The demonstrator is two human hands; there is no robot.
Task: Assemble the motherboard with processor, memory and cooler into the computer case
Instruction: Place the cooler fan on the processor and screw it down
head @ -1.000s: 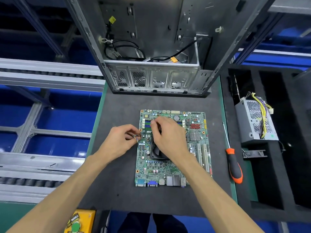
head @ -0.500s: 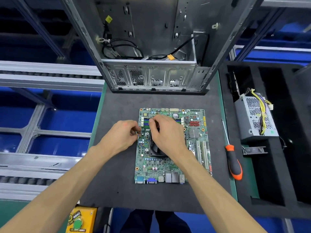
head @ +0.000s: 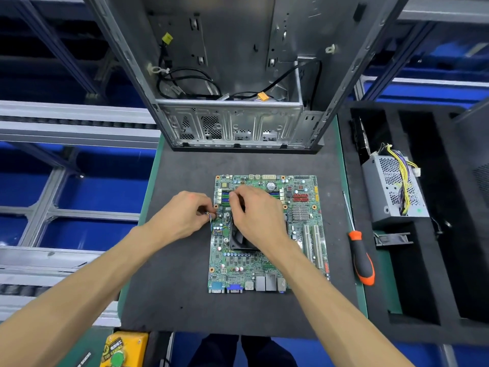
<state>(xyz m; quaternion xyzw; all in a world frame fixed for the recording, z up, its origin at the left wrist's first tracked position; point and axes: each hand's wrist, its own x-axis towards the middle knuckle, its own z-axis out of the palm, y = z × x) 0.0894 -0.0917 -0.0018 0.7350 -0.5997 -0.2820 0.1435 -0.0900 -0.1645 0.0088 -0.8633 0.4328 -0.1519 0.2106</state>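
A green motherboard lies flat on the dark mat. A black cooler fan sits on its middle, mostly under my right hand, whose fingers curl over the fan's far left corner. My left hand pinches the fan's thin coloured cable at the board's left edge. Memory sticks sit in slots at the board's far side. The open metal computer case stands behind the board, with loose black cables inside.
An orange-and-black screwdriver lies right of the board. A grey power supply with yellow wires sits in a black foam tray at the right. A yellow button box sits near the front left. Conveyor rails run on the left.
Both hands stay on the cooler and its cable; my left hand has edged right toward the board's left edge. The camera view shifted slightly.
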